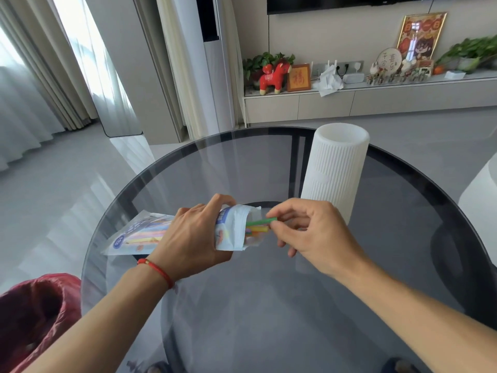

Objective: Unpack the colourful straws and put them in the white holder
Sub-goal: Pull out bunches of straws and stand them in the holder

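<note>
**Two hands at the open straw packet**

Both hands work above the middle of the round smoked-glass table (269, 305). The left hand (193, 238) is clenched around the white plastic packet of colourful straws (139, 232), holding it roughly level, its open mouth facing right. The right hand (312, 232) pinches the tip of a green straw (261, 221) poking from that mouth, other straw ends bunched just below it. The tall white ribbed cylindrical holder (336, 168) stands upright beyond the hands, toward the table's far right edge.
</note>
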A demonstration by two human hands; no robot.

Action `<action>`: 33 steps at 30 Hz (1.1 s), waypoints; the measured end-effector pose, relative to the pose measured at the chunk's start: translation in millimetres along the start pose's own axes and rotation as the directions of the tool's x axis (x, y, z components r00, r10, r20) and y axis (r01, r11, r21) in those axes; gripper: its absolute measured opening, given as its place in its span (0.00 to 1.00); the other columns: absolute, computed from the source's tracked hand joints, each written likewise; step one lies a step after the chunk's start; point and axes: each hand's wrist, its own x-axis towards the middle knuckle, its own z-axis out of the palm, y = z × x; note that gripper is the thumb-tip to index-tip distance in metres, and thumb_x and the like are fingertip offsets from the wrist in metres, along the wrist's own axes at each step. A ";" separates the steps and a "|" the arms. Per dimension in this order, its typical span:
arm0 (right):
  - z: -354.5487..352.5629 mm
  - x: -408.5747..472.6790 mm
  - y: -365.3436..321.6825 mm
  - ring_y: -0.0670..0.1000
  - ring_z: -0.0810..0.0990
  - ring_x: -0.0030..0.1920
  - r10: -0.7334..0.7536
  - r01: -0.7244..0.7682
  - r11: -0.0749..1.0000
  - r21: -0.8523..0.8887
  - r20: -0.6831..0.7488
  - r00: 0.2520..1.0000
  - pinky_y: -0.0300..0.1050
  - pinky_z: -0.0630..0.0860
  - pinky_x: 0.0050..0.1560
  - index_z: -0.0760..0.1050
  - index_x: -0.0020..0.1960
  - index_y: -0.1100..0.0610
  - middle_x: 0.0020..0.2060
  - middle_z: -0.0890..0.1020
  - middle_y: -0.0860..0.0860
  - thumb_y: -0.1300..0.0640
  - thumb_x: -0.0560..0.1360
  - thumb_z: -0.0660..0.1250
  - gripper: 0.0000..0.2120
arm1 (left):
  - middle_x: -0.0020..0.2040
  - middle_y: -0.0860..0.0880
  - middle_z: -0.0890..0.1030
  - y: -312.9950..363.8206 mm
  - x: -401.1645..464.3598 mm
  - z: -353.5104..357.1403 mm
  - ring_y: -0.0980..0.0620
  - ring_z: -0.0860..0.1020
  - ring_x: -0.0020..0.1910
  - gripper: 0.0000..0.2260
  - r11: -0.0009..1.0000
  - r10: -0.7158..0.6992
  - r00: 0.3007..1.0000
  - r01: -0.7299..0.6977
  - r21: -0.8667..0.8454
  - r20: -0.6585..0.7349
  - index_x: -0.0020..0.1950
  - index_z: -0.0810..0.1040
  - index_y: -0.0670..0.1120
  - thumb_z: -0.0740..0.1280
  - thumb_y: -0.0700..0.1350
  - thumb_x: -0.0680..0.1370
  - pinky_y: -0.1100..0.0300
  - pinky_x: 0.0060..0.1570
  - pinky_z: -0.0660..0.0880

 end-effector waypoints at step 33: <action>-35.0 -9.1 -30.3 0.44 0.74 0.28 0.173 -0.008 0.782 0.623 -0.205 0.963 0.35 0.70 0.25 0.85 0.43 0.51 0.34 0.82 0.48 0.51 0.68 0.78 0.06 | 0.36 0.57 0.77 -14.1 -0.7 -9.4 0.50 0.72 0.34 0.17 0.996 -0.079 0.996 0.080 0.037 -0.031 0.52 0.73 0.58 0.73 0.57 0.68 0.54 0.39 0.73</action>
